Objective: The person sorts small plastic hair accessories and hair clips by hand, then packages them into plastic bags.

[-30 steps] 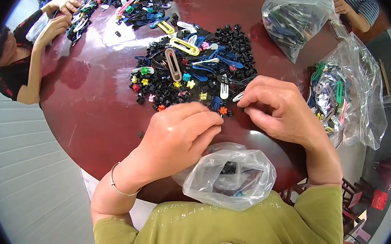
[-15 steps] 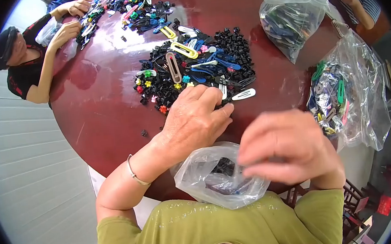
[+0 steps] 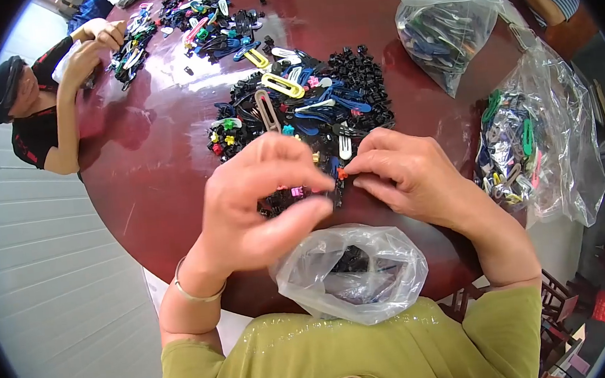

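Observation:
My left hand (image 3: 264,203) hovers over the near edge of a pile of small black claw clips (image 3: 361,76). Its thumb and fingers are apart, with nothing between them. A purple clip (image 3: 297,191) shows through that gap. To the right, my right hand (image 3: 409,172) has its fingertips at a small orange flower claw clip (image 3: 342,174), seemingly pinching it. Snap hair clips lie on the pile, among them a yellow one (image 3: 282,85), a brown one (image 3: 266,111) and a white one (image 3: 345,147). An open plastic bag (image 3: 397,281) holding black clips sits below my hands.
Two plastic bags of hair clips, one upright (image 3: 440,40) and one slumped (image 3: 515,149), are on the right. More clips (image 3: 209,31) lie farther back on the red table (image 3: 152,195). A person (image 3: 40,111) handles clips at left; another person's arm (image 3: 542,2) is at top right.
My right hand has moved from above the open bag up to the pile's near edge. My left hand has lifted and shifted left, its fingers spreading. Some clips have come nearer me.

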`<state>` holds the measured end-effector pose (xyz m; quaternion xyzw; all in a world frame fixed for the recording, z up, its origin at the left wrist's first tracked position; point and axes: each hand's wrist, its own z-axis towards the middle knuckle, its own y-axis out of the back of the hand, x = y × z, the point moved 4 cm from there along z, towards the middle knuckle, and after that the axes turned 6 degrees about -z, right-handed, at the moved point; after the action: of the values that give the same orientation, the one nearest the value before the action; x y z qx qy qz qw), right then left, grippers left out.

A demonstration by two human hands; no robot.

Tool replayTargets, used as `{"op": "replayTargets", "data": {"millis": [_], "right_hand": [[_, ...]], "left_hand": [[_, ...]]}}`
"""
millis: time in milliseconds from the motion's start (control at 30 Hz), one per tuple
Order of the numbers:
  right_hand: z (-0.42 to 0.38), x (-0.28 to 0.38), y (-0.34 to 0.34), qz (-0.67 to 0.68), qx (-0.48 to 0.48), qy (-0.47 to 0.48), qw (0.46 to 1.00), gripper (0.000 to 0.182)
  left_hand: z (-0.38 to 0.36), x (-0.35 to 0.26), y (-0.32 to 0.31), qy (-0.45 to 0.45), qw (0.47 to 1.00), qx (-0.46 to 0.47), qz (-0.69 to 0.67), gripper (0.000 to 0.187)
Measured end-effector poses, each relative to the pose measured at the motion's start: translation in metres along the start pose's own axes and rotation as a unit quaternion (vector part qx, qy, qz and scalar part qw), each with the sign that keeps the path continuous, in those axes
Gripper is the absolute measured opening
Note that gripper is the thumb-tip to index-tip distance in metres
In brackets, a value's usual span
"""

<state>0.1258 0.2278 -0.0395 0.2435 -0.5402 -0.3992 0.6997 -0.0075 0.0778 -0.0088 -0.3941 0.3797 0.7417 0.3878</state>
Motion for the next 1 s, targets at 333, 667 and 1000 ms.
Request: {"op": "replayTargets", "data": {"millis": [333,667,1000], "right_hand": [[0.005,0.002,-0.008,-0.081,-0.019,0.036,0.996,0.018],[0.002,0.017,0.035,0.204,-0.01,-0.061,0.977,0.015],[-0.002,-0.002,0.004,0.035,-0.012,-0.027,0.999,0.01]], "left_hand": [[-0.008,-0.035,-0.005,-0.046,0.987,0.141,0.063,0.035],[-0.009,0.009,0.003,-0.007,0.979,0.079,0.186,0.018],[-0.005,0.007,-0.009,-0.016,0.97,0.113,0.214,0.036]]}}
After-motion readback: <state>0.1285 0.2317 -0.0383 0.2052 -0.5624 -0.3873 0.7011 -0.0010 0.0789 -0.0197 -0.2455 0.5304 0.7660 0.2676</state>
